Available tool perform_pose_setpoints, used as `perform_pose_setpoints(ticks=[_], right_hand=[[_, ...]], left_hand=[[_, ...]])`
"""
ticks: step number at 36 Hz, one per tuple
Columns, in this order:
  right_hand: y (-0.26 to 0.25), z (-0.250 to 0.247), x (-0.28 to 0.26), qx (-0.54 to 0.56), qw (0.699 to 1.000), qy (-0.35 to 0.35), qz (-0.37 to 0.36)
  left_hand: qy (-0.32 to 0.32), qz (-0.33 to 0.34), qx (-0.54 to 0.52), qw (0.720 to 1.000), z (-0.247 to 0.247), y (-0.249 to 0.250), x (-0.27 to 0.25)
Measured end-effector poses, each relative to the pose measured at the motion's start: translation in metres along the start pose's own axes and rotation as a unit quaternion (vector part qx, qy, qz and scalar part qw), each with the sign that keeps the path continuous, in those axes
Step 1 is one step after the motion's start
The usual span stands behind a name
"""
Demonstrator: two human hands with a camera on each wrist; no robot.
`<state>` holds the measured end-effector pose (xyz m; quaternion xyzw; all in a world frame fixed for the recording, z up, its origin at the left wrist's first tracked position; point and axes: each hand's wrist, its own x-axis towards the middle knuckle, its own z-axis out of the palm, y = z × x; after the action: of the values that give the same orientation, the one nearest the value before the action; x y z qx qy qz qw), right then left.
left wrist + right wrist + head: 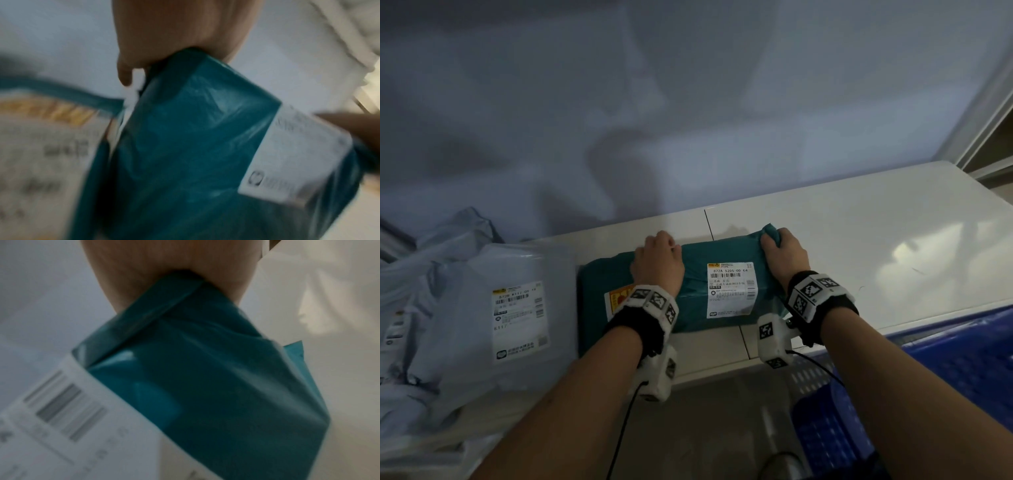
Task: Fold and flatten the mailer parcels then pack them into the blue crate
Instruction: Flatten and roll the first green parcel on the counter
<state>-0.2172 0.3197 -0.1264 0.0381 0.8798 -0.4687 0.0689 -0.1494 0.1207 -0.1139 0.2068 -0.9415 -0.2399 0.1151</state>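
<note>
A teal mailer parcel [695,284] with a white shipping label [731,289] lies on the white table [859,222] in the head view. My left hand [659,257] has its fingers curled over the parcel's far edge near the middle. My right hand [786,253] grips the far right corner, with teal film bunched between thumb and fingers. In the left wrist view, the left hand [174,32] holds the parcel [185,146] by a folded edge. The right wrist view shows the right hand [174,264] clamped on the parcel [205,369]. The blue crate [945,359] stands below the table's front right.
A pile of grey mailer bags [482,308], the top one labelled, lies on the table just left of the teal parcel. A wall rises right behind the table. Bare tabletop stretches to the right of my right hand.
</note>
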Motion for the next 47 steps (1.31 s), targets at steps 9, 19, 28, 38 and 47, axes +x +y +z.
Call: perform_pose_setpoints(ticks=[9,19,28,38,47], right_hand=[[-0.004,0.001,-0.003,-0.038,0.999,-0.031,-0.002],[-0.059,0.044,-0.044,-0.191,0.919,-0.065,-0.338],[-0.039,0.044,-0.045,-0.334,0.872,-0.106,-0.341],[-0.022,0.031,-0.026,-0.362,0.903,-0.006,-0.233],[-0.015,0.022,-0.018,-0.381,0.909,0.022,-0.165]], left_hand=[[-0.135,0.244,0.175,0.944,0.01,0.015,-0.021],[-0.13,0.24,0.265,0.925,0.005,0.018,-0.024],[-0.134,0.241,0.252,0.928,0.005,0.013,-0.023],[-0.124,0.083,-0.014,0.989,-0.006,-0.027,-0.023],[-0.13,0.101,0.132,0.978,-0.014,-0.017,-0.007]])
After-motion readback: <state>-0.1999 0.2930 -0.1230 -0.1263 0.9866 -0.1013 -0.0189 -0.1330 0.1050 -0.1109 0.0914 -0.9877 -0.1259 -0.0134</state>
